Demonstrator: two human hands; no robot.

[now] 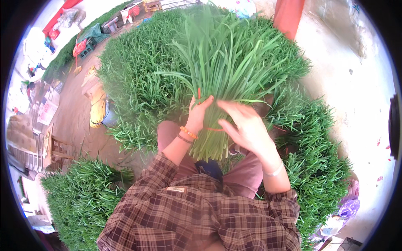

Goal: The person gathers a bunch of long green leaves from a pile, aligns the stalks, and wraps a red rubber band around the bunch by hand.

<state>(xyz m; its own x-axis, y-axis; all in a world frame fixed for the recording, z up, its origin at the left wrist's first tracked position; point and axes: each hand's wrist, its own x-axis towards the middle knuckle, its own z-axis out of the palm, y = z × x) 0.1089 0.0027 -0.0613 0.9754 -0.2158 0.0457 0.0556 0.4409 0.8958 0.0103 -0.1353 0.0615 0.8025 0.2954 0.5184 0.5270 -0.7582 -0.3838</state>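
A large bunch of long flat green leaves [216,75], apparently garlic chives, stands upright before my lap, leaves fanned out at the top and pale cut stems at the bottom. My left hand [198,114] grips its left side, with the thumb laid over the leaves. A red-orange tie [214,129] crosses the stems below the hands. Another short orange strip [199,94] shows by the left fingers. My right hand [245,125], blurred, is at the bunch's right side with thumb and fingers apart. Whether its fingertips touch the stems I cannot tell.
A wide heap of green bunches [141,69] lies ahead, with more piled at right [317,163] and lower left [84,200]. A red post [288,18] rises at the far right. Left are a yellow sack [98,106], a wooden stool [58,150] and a green crate [87,48].
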